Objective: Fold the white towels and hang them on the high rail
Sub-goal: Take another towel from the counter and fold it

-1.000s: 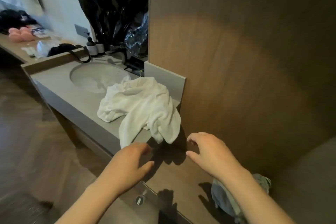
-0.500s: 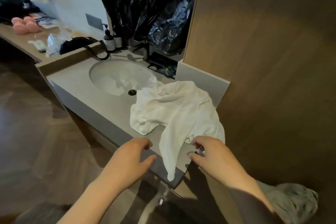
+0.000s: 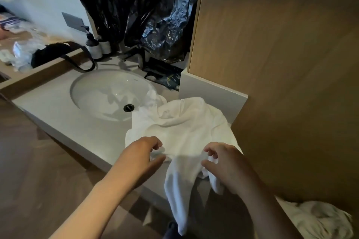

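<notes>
A tall brown wooden wall panel (image 3: 281,64) fills the right side. To its left, a crinkled black plastic sheet (image 3: 136,6) hangs behind the long grey stone surface (image 3: 58,110), in which an oval white basin (image 3: 101,91) is set. The crumpled white cotton towel (image 3: 184,126) lies on this surface, between the basin and the panel. One part of it falls over the front edge and hangs down. A second crumpled whitish cloth (image 3: 320,217) lies low at the right.

The left hand (image 3: 141,155) and the right hand (image 3: 229,165) are both at the front edge of the towel. Their fingers (image 3: 155,142) are half curled and each thumb stands apart, with cloth in the gap. I cannot tell if they already pinch it.

A dark pump bottle (image 3: 93,44) stands behind the basin, and a small black round drain (image 3: 128,107) sits in the basin.
</notes>
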`<state>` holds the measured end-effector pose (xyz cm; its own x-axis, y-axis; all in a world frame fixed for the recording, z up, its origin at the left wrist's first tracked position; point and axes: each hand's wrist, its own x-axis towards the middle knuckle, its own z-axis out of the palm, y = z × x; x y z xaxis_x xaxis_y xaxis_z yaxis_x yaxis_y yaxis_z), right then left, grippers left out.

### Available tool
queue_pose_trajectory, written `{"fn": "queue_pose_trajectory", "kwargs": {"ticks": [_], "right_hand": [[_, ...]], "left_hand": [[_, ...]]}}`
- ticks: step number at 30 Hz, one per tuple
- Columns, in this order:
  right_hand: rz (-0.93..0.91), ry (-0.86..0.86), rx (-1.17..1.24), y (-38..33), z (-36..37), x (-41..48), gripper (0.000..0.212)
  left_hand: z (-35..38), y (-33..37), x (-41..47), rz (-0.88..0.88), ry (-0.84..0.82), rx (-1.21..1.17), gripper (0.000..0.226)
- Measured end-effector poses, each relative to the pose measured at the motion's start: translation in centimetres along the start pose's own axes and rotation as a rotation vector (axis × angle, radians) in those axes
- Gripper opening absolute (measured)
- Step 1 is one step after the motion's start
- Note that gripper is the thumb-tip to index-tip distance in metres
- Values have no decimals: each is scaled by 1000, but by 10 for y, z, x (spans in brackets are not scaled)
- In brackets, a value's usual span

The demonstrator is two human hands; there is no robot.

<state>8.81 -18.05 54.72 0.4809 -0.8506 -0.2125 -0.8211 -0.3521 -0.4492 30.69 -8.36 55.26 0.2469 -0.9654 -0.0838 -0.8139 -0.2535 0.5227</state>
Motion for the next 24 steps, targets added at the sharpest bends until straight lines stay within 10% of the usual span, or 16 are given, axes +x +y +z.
{"fn": "queue_pose_trajectory", "kwargs": {"ticks": [24], "right_hand": [[120, 186, 172, -21, -13, 110, 33]], "left_hand": [[-12, -24, 179, 240, -80, 1, 36]]}}
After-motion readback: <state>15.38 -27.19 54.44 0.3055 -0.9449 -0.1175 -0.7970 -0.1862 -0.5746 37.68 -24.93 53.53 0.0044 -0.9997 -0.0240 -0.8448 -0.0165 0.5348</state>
